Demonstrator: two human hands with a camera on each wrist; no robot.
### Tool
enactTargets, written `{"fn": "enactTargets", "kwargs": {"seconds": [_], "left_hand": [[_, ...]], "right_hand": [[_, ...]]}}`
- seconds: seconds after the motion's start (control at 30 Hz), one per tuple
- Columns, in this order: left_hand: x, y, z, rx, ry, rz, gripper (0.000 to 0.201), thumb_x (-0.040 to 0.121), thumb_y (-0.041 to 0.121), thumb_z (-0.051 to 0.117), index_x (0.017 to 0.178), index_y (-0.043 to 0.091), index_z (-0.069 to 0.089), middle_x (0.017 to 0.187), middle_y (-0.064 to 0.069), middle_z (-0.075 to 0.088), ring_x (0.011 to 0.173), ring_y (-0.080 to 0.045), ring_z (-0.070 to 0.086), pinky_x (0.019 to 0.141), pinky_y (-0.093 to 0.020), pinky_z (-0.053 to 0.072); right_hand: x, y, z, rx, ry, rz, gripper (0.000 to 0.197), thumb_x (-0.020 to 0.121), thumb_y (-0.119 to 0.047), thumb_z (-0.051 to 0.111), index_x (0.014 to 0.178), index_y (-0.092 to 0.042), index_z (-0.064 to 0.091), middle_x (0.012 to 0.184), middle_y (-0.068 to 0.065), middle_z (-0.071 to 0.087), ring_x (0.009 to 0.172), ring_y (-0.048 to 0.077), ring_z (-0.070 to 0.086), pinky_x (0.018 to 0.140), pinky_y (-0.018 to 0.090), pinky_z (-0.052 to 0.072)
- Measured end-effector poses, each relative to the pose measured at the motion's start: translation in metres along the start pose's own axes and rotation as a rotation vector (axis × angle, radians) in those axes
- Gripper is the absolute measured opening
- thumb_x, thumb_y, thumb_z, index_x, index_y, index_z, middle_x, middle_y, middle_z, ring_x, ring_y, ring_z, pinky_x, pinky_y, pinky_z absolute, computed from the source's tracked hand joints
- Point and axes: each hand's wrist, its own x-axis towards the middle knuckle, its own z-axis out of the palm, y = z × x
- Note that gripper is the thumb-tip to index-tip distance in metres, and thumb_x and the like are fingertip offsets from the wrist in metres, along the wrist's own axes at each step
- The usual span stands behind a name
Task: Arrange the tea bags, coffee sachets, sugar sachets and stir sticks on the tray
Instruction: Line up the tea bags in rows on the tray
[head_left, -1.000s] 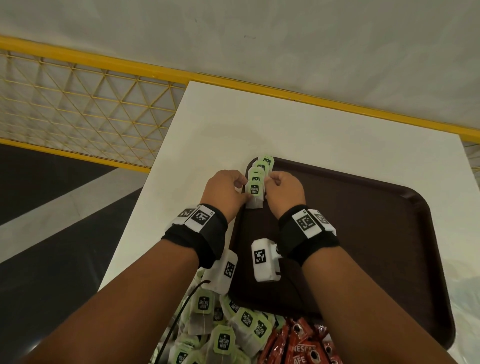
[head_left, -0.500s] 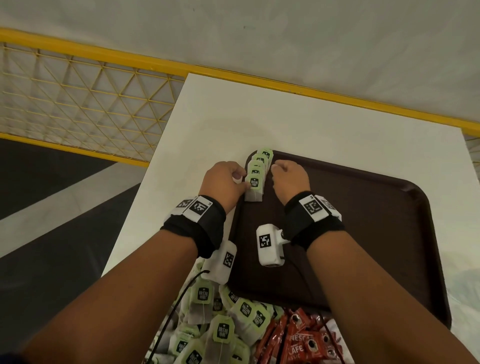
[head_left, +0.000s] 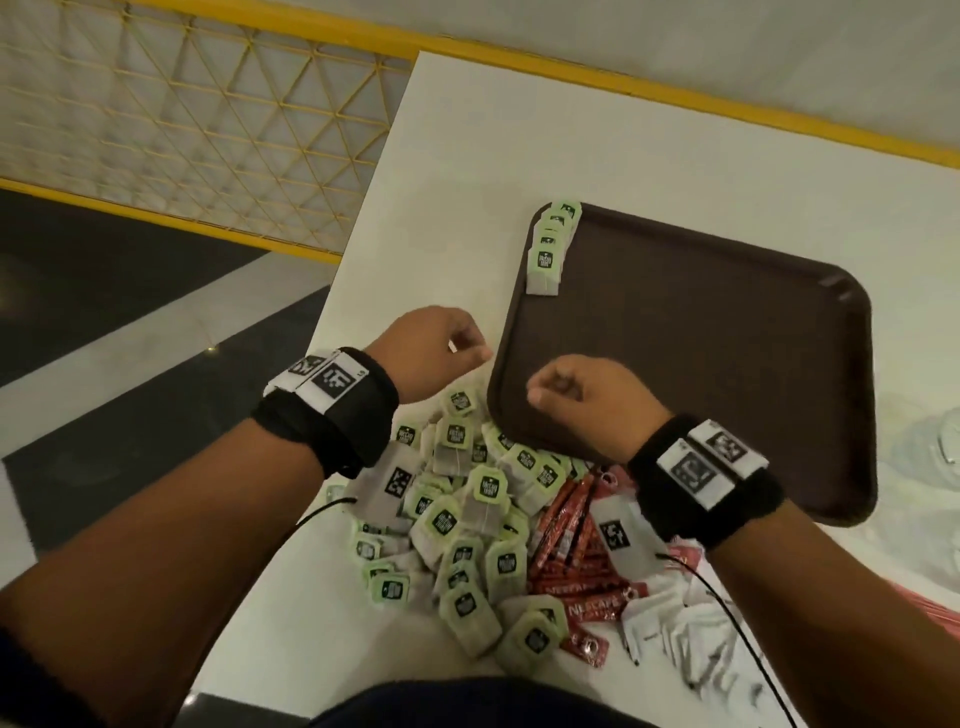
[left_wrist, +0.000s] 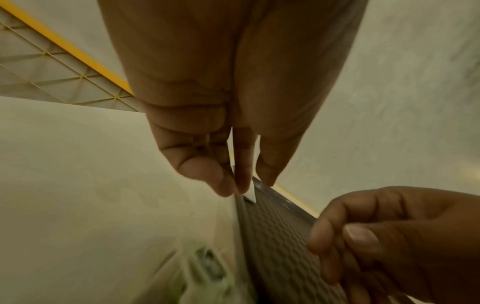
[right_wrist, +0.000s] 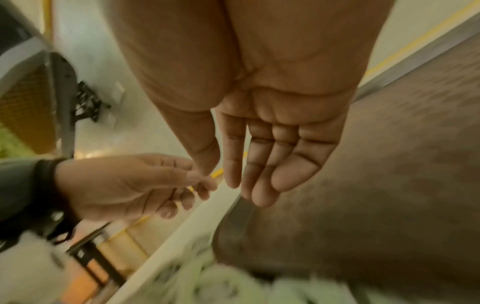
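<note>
The left grip (head_left: 434, 351) hangs over the white bench (head_left: 457, 156) just off the tray's left rim, its fingers loosely curled with nothing between them; the left wrist view shows thumb and fingertips (left_wrist: 205, 174) close together but bare. The right grip (head_left: 587, 397) hovers above the near-left corner of the brown tray (head_left: 727, 364), its fingers relaxed and nearly straight in the right wrist view (right_wrist: 262, 164), holding nothing. The two grips are near one another but apart.

At about 11 o'clock on the tray, a short overlapping row of tea bags (head_left: 548, 249) with green tags stands along the left rim, running toward the far corner. The other parts of the tray floor show bare.

Off the tray at 6 to 7 o'clock lies a loose heap of tea bags (head_left: 467, 519) on the bench, some of them touching the tray's near edge. Just to its right, at about 6 o'clock, lie red coffee sachets (head_left: 571, 545), and beyond them, toward 5 o'clock, white sugar sachets (head_left: 675, 623), partly under the right forearm. Stir sticks I cannot make out.
</note>
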Motion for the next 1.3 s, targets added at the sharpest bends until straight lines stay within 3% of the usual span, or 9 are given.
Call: {"fn": "enactTargets", "kwargs": {"seconds": [0.2, 0.33, 0.5, 0.63, 0.73, 0.87, 1.0, 1.13, 1.3], "left_hand": [[-0.038, -0.021, 0.024, 0.137, -0.188, -0.104, 0.068, 0.085, 0.044, 0.07, 0.139, 0.013, 0.045, 0.135, -0.008, 0.049, 0.119, -0.024, 0.051, 0.1, -0.036, 0.043], [-0.044, -0.022, 0.033, 0.096, -0.155, -0.106, 0.081, 0.08, 0.036, 0.077, 0.146, 0.013, 0.036, 0.142, -0.008, 0.042, 0.126, -0.025, 0.047, 0.101, -0.032, 0.038], [-0.043, -0.023, 0.037, 0.092, -0.126, -0.14, 0.047, 0.08, 0.029, 0.078, 0.118, 0.012, 0.056, 0.111, -0.005, 0.063, 0.102, -0.025, 0.059, 0.079, -0.03, 0.042], [-0.047, -0.028, 0.037, 0.101, -0.137, -0.134, 0.025, 0.085, 0.03, 0.072, 0.089, 0.012, 0.055, 0.078, 0.002, 0.053, 0.08, -0.022, 0.053, 0.068, -0.03, 0.036], [-0.052, -0.031, 0.034, 0.017, -0.126, -0.111, 0.021, 0.088, 0.029, 0.069, 0.089, 0.011, 0.057, 0.077, 0.002, 0.055, 0.078, -0.022, 0.053, 0.066, -0.031, 0.037], [-0.058, -0.026, 0.024, -0.049, -0.108, -0.035, 0.022, 0.093, 0.028, 0.062, 0.101, 0.007, 0.061, 0.095, -0.008, 0.064, 0.088, -0.024, 0.059, 0.079, -0.037, 0.046], [-0.059, -0.012, 0.01, -0.1, -0.094, 0.043, 0.012, 0.097, 0.025, 0.057, 0.104, 0.015, 0.055, 0.094, 0.002, 0.061, 0.086, -0.016, 0.056, 0.07, -0.027, 0.04], [-0.048, 0.003, 0.001, -0.112, -0.102, 0.098, 0.019, 0.098, 0.024, 0.056, 0.112, 0.011, 0.053, 0.095, 0.0, 0.061, 0.084, -0.018, 0.058, 0.072, -0.03, 0.045], [-0.029, 0.012, 0.0, -0.166, -0.136, 0.134, 0.013, 0.098, 0.023, 0.057, 0.107, 0.018, 0.051, 0.088, 0.008, 0.057, 0.078, -0.01, 0.056, 0.065, -0.023, 0.043]], "right_hand": [[-0.027, -0.013, 0.043, -0.073, -0.101, -0.063, 0.018, 0.094, -0.029, 0.059, 0.104, -0.019, 0.069, 0.099, -0.004, 0.067, 0.091, 0.011, 0.062, 0.083, 0.027, 0.05], [-0.026, -0.015, 0.05, -0.081, -0.044, -0.046, 0.015, 0.095, -0.03, 0.057, 0.102, -0.02, 0.067, 0.097, -0.003, 0.067, 0.089, 0.013, 0.061, 0.079, 0.027, 0.048], [-0.024, -0.012, 0.051, -0.121, -0.003, -0.019, 0.016, 0.095, -0.032, 0.058, 0.1, -0.02, 0.067, 0.094, -0.003, 0.066, 0.087, 0.014, 0.06, 0.073, 0.025, 0.041], [-0.027, -0.009, 0.052, -0.12, 0.011, -0.004, 0.016, 0.094, -0.032, 0.058, 0.1, -0.021, 0.067, 0.094, -0.004, 0.066, 0.088, 0.013, 0.06, 0.074, 0.024, 0.041], [-0.029, -0.007, 0.052, -0.087, 0.027, 0.009, 0.012, 0.094, -0.03, 0.058, 0.098, -0.023, 0.067, 0.092, -0.006, 0.066, 0.087, 0.011, 0.061, 0.073, 0.024, 0.043], [-0.029, -0.008, 0.047, 0.015, 0.084, -0.009, 0.012, 0.094, -0.027, 0.058, 0.098, -0.021, 0.068, 0.089, -0.007, 0.068, 0.082, 0.006, 0.061, 0.079, 0.027, 0.051], [-0.026, -0.018, 0.039, 0.251, 0.178, -0.056, 0.011, 0.094, -0.026, 0.061, 0.103, -0.022, 0.067, 0.089, -0.01, 0.067, 0.08, 0.004, 0.064, 0.074, 0.02, 0.05], [-0.015, -0.027, 0.028, 0.408, 0.199, -0.069, 0.016, 0.093, -0.025, 0.064, 0.107, -0.017, 0.065, 0.094, 0.002, 0.069, 0.076, 0.011, 0.067, 0.066, 0.021, 0.052], [0.0, -0.025, 0.016, 0.541, 0.187, -0.035, 0.007, 0.089, -0.013, 0.068, 0.093, -0.01, 0.064, 0.08, 0.011, 0.069, 0.068, 0.017, 0.068, 0.059, 0.027, 0.056]]}}
